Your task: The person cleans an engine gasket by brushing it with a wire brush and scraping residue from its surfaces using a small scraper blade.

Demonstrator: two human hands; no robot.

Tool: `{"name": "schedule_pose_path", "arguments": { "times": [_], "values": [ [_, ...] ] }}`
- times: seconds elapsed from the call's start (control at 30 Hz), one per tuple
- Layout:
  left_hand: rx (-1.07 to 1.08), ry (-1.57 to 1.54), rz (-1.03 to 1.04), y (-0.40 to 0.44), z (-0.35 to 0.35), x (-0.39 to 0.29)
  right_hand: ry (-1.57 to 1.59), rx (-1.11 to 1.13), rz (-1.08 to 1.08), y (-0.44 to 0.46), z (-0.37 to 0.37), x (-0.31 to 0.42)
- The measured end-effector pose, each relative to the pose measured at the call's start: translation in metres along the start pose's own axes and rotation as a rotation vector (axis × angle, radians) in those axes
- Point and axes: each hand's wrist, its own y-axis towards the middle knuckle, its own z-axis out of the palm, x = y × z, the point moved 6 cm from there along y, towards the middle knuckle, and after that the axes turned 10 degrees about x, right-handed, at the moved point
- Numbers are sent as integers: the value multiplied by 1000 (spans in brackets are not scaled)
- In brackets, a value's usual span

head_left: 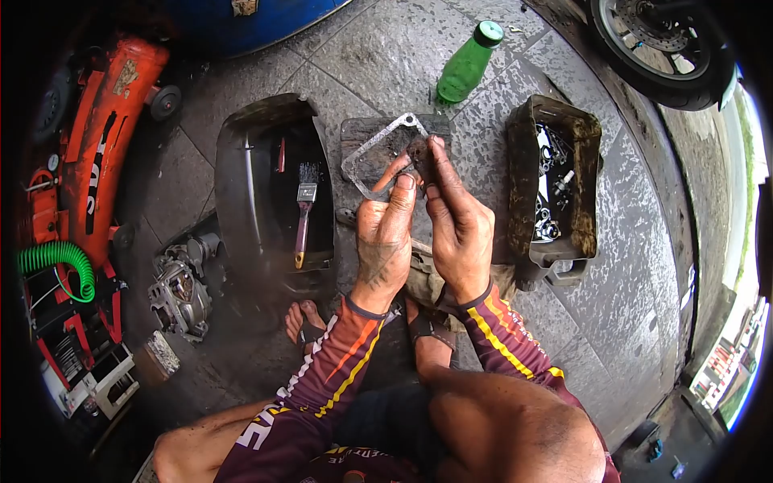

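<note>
My left hand (pixel 382 245) is closed on a thin grey gasket (pixel 377 142), a roughly four-sided frame with a hole at its top corner. The thumb lies along the lower edge, and some fingertips show through the opening. My right hand (pixel 465 229) pinches the gasket's right side, its fingers pointing up and together; they hide that edge. Below the gasket, on the floor, lies a dark wooden block (pixel 353 132). A crumpled, dirty cloth (pixel 427 282) is beneath my wrists.
Left, a black tub (pixel 231 173) holds a paintbrush (pixel 304 211) and a metal rod (pixel 252 185). Right, a grimy bin (pixel 521 173) contains small metal parts. A green bottle (pixel 469 71), an engine part (pixel 183 291), an orange floor jack (pixel 109 161) and a motorcycle wheel (pixel 691 90) stand around.
</note>
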Motion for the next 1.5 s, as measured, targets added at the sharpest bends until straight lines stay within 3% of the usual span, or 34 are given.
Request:
{"name": "schedule_pose_path", "arguments": {
  "times": [0.07,0.1,0.3,0.37,0.57,0.63,0.73,0.8,0.87,0.97,1.03,1.1,1.17,1.23,1.3,1.33,1.37,1.43,1.5],
  "values": [
    [25,49,42,1,4,-2,-6,-14,-55,0,0,-1],
    [32,65,55,1,6,-3,67,22,113,1,-4,-3],
    [117,-53,126,4,14,-8,-6,19,-63,0,-3,5],
    [145,-92,124,4,14,-9,103,0,58,2,-6,-4],
    [216,-183,116,6,19,-10,-67,-18,-126,-1,-2,3],
    [175,-172,96,2,18,-7,19,-116,0,2,-11,-10],
    [275,-345,53,4,28,-5,-29,-87,-33,-3,-6,-2],
    [333,-275,81,6,33,-10,-23,56,-26,-8,0,4],
    [399,-207,123,8,35,-9,26,-8,14,-5,-4,-1],
    [273,-213,75,4,32,-2,92,-92,61,-4,-11,-3],
    [338,-209,110,4,38,-11,-3,87,28,-10,-1,4],
    [361,-177,146,5,35,-10,4,114,29,-11,3,0],
    [257,-221,59,4,30,-2,13,4,29,-8,-3,-1],
    [283,-214,74,6,29,-1,-2,-46,9,-9,-3,3],
    [347,-205,155,6,32,-9,-16,60,-15,-14,6,3],
    [352,-190,158,6,31,-9,-21,31,-37,-13,5,4],
    [348,-191,159,6,31,-9,40,1,83,-11,1,-1],
    [267,-249,90,7,27,-4,24,-94,7,-12,-3,-4],
    [331,-228,191,8,31,-11,-37,75,1,-19,8,2]
  ]
}}
